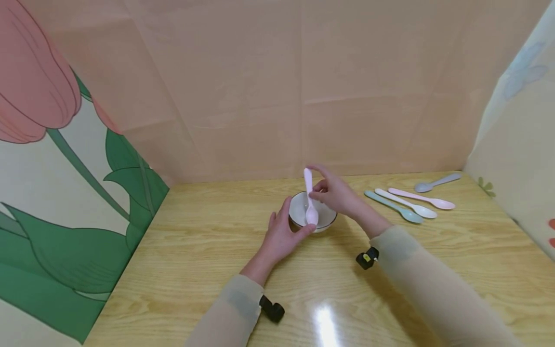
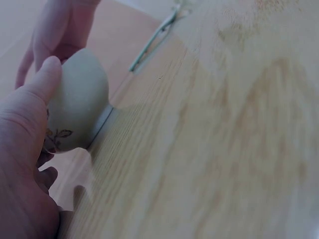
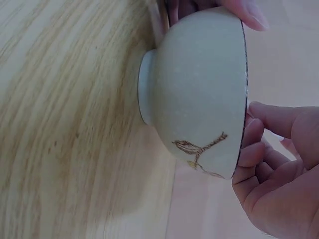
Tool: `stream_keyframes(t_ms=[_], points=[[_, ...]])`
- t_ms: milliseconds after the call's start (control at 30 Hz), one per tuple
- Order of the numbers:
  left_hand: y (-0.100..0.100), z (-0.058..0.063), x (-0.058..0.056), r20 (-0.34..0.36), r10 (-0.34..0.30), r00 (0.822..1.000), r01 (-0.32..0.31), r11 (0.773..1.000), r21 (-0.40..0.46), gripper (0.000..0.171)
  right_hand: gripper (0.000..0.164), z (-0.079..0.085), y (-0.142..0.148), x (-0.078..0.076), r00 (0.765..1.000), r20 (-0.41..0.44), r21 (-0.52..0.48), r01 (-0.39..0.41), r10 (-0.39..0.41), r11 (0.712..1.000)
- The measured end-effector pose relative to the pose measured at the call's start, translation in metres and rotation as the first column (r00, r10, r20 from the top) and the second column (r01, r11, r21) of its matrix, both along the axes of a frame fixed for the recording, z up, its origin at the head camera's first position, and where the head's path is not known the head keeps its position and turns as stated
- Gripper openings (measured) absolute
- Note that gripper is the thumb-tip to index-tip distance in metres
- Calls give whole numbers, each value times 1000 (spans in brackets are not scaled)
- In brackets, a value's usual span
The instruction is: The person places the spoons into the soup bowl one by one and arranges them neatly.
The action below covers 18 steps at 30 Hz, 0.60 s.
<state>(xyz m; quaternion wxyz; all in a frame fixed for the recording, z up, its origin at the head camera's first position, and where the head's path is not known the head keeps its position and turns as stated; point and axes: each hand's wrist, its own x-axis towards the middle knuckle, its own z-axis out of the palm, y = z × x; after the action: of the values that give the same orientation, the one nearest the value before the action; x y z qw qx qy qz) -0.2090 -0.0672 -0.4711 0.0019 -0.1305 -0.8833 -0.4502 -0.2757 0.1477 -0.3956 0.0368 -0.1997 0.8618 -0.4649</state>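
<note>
A white bowl (image 1: 326, 212) with a dark rim stands on the wooden table, and in the right wrist view a brown leaf sprig decorates the outside of the bowl (image 3: 199, 89). My left hand (image 1: 281, 237) holds the bowl from the near left, thumb at the front rim and fingers round its side. In the left wrist view that thumb overlaps the bowl's wall (image 2: 79, 99). My right hand (image 1: 337, 193) pinches a pale pink spoon (image 1: 309, 185) over the bowl. The spoon is upright with its handle up and its scoop down inside the rim.
Right of the bowl lie a teal spoon (image 1: 392, 206), a white spoon (image 1: 405, 203) and a pink spoon (image 1: 420, 197) side by side. Farther back right is a grey spoon (image 1: 438, 182). Cloth walls (image 1: 243, 96) enclose the table's back and sides.
</note>
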Motion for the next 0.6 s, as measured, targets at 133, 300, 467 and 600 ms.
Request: stream_keyframes(t_ms=[133, 300, 467, 600], points=[[0, -1, 0, -2, -5, 1000, 5, 1000, 0, 108, 80, -1, -4, 1, 1000, 7, 35, -3, 2, 999], [0, -1, 1, 2, -5, 1000, 5, 1000, 3, 108, 79, -1, -7, 3, 1000, 0, 59, -18, 18, 998], [-1, 0, 2, 12, -8, 1000, 8, 1000, 5, 108, 77, -2, -10, 2, 1000, -20, 77, -11, 12, 997], [-1, -1, 1, 3, -15, 1000, 15, 1000, -1, 107, 77, -4, -13, 1, 1000, -7, 80, -3, 4, 997]])
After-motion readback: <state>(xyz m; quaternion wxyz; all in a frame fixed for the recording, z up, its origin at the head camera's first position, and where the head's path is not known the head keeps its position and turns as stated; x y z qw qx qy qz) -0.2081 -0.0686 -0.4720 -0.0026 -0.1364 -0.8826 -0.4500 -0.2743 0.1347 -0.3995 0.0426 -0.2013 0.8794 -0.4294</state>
